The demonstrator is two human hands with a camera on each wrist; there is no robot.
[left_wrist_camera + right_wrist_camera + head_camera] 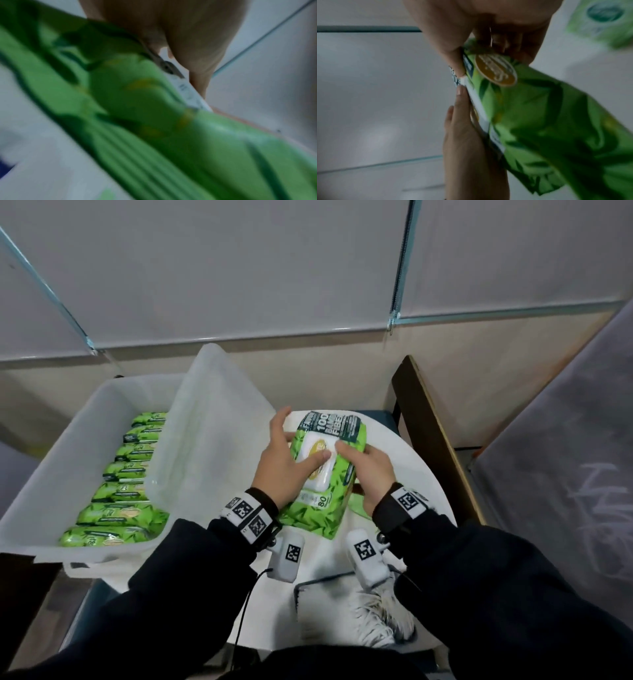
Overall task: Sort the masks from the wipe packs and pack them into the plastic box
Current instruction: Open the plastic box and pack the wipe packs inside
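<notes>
A green wipe pack (318, 515) with a white flip lid is held over the round white table (414, 474). My right hand (370, 474) grips its right side, thumb on the lid's edge. My left hand (281, 467) lies flat on the pack's left half, thumb across the lid and fingers straight. The right wrist view shows the right hand (453, 27) pinching the pack (539, 108), with the left hand (467, 142) flat along its face. In the blurred left wrist view the pack (137, 108) sits below the left hand (188, 27). No masks are visible.
A clear plastic box (85, 419) stands at the left with several green wipe packs (126, 474) in a row. Its lid (205, 440) leans between box and table. Another green pack (604, 20) lies beside my right hand. A wooden board (428, 433) stands right of the table.
</notes>
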